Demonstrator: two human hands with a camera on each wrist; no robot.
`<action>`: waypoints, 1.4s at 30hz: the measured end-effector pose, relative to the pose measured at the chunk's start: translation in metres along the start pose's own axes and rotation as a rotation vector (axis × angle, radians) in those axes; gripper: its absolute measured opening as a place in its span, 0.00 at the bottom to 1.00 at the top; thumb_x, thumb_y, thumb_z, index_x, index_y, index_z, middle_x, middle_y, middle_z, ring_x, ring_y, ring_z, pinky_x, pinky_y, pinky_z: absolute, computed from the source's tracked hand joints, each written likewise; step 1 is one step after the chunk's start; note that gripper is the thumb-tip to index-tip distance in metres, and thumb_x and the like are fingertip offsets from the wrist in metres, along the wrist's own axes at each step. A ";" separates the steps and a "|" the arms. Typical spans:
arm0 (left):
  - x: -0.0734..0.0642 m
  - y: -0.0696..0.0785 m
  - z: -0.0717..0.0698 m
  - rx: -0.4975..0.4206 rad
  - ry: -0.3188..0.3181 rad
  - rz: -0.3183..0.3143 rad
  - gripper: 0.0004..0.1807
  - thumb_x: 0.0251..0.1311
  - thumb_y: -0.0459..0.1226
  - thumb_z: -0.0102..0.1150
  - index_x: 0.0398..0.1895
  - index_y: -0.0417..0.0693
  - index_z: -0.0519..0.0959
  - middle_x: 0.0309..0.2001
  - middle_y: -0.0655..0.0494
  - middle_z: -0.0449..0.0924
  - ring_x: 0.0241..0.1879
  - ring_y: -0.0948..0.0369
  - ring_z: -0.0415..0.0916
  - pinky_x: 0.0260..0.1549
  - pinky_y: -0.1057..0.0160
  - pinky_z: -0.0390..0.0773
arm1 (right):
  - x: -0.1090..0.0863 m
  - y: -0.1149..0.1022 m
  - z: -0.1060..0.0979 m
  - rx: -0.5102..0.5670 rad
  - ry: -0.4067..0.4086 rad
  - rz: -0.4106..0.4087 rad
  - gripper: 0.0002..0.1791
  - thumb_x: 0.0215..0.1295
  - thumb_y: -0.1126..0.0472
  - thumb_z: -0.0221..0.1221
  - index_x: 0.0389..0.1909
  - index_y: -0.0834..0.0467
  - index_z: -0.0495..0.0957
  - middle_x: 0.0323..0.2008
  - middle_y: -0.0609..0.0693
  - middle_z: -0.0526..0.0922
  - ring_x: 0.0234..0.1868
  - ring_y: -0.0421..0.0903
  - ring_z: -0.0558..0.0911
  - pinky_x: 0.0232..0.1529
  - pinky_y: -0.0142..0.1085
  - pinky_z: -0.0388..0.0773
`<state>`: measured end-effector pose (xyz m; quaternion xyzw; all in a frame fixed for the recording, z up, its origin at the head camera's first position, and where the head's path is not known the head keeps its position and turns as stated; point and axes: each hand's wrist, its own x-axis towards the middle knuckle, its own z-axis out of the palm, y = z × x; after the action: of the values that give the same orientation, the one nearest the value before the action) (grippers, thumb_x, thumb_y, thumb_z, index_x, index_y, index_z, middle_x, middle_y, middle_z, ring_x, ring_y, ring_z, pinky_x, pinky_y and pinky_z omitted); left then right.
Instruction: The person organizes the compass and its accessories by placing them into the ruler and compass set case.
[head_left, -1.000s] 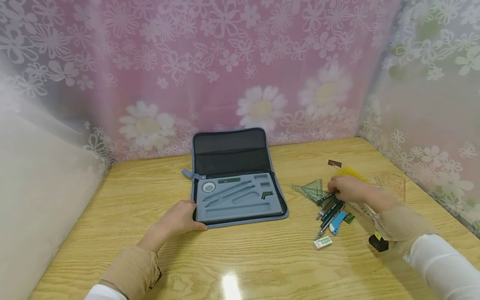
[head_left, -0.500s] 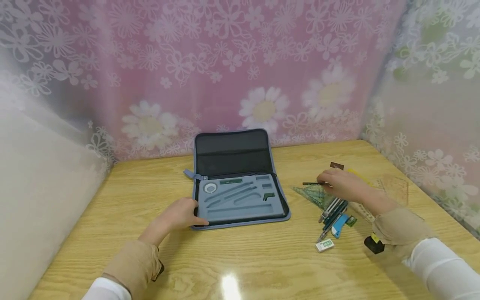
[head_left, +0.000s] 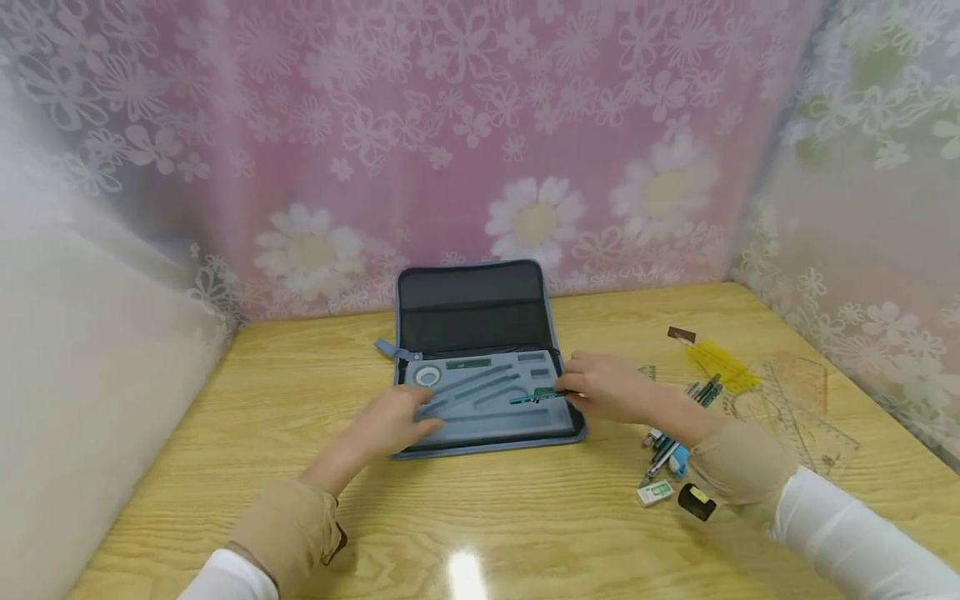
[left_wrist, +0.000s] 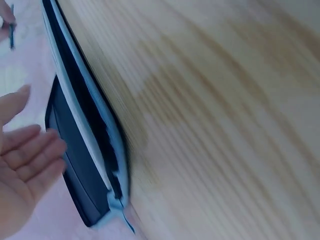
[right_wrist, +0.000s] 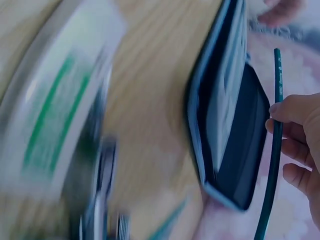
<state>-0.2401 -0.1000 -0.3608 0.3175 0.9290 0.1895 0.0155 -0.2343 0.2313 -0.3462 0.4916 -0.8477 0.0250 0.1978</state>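
An open zip case point(head_left: 472, 304) with a black lid and blue edging lies on the table. Its grey-blue foam tray point(head_left: 517, 427) has long and small slots. Between thumb and fingers, my right hand point(head_left: 607, 387) pinches a dark green pencil point(right_wrist: 274, 160) over the tray's right side. My left hand point(head_left: 390, 421) hovers at the tray's left front, fingers extended and holding nothing in the left wrist view. In the tray sit a white ring-shaped item point(head_left: 427, 376), a green lead box point(head_left: 468, 363) and a small dark green piece point(head_left: 543, 392), partly behind the pencil.
Right of the case lie metal compass parts and pencils point(head_left: 660, 454), a blue cutter point(head_left: 678, 461), a white eraser point(head_left: 656, 492), a black item point(head_left: 697, 502) with a yellow label, a yellow plastic template point(head_left: 723, 367) and clear rulers point(head_left: 821, 437). A flowered curtain point(head_left: 450, 167) stands behind.
My right hand has carried the pencil leftward from the pile to above the tray. My left hand has come off the case's left edge and moved right over the tray.
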 end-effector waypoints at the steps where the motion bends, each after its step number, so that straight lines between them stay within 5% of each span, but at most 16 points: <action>1: 0.001 0.003 0.002 -0.011 0.014 0.033 0.23 0.57 0.42 0.62 0.52 0.36 0.76 0.48 0.45 0.79 0.47 0.51 0.76 0.45 0.54 0.75 | 0.004 -0.003 0.004 0.010 0.003 -0.008 0.10 0.47 0.70 0.67 0.33 0.60 0.82 0.29 0.49 0.78 0.30 0.44 0.74 0.28 0.32 0.74; 7: 0.009 0.020 0.012 0.009 0.042 0.187 0.24 0.60 0.42 0.59 0.55 0.37 0.74 0.52 0.45 0.76 0.52 0.50 0.72 0.49 0.54 0.73 | 0.030 -0.019 0.020 0.087 -0.021 -0.032 0.06 0.53 0.65 0.66 0.33 0.56 0.82 0.29 0.47 0.78 0.30 0.41 0.75 0.31 0.30 0.75; 11: 0.014 0.021 0.020 0.057 0.128 0.330 0.13 0.58 0.36 0.61 0.44 0.38 0.80 0.37 0.51 0.80 0.38 0.57 0.76 0.37 0.62 0.76 | 0.043 -0.025 0.023 0.142 -0.034 -0.012 0.05 0.55 0.65 0.64 0.34 0.56 0.81 0.30 0.46 0.78 0.28 0.39 0.75 0.28 0.27 0.73; 14: 0.013 0.018 0.024 0.086 0.189 0.374 0.05 0.57 0.33 0.61 0.35 0.42 0.83 0.28 0.56 0.78 0.28 0.61 0.74 0.28 0.67 0.74 | 0.045 -0.029 0.024 0.171 -0.058 0.021 0.05 0.57 0.64 0.63 0.34 0.56 0.81 0.30 0.46 0.77 0.28 0.38 0.75 0.27 0.26 0.72; 21: 0.009 0.002 0.023 0.141 0.230 0.334 0.04 0.55 0.32 0.62 0.32 0.43 0.84 0.27 0.55 0.81 0.28 0.61 0.77 0.29 0.66 0.77 | 0.027 -0.023 0.028 0.217 -0.090 0.088 0.05 0.57 0.65 0.62 0.36 0.57 0.81 0.32 0.48 0.78 0.32 0.41 0.78 0.31 0.30 0.76; 33: 0.002 -0.013 0.021 0.138 0.066 0.229 0.03 0.52 0.30 0.64 0.30 0.43 0.85 0.28 0.55 0.79 0.30 0.59 0.76 0.28 0.65 0.77 | 0.015 -0.021 0.036 0.242 -0.155 0.112 0.03 0.58 0.66 0.62 0.33 0.58 0.80 0.29 0.48 0.76 0.29 0.40 0.76 0.29 0.29 0.74; 42: 0.002 -0.014 0.020 0.137 0.066 0.271 0.04 0.50 0.27 0.62 0.26 0.43 0.84 0.27 0.56 0.79 0.30 0.59 0.77 0.29 0.64 0.77 | 0.017 -0.024 0.042 0.272 -0.156 0.124 0.03 0.58 0.67 0.61 0.32 0.58 0.82 0.28 0.46 0.74 0.29 0.40 0.74 0.30 0.28 0.74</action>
<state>-0.2465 -0.1023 -0.3838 0.4339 0.8884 0.1366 -0.0625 -0.2344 0.1953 -0.3820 0.4611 -0.8780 0.1133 0.0612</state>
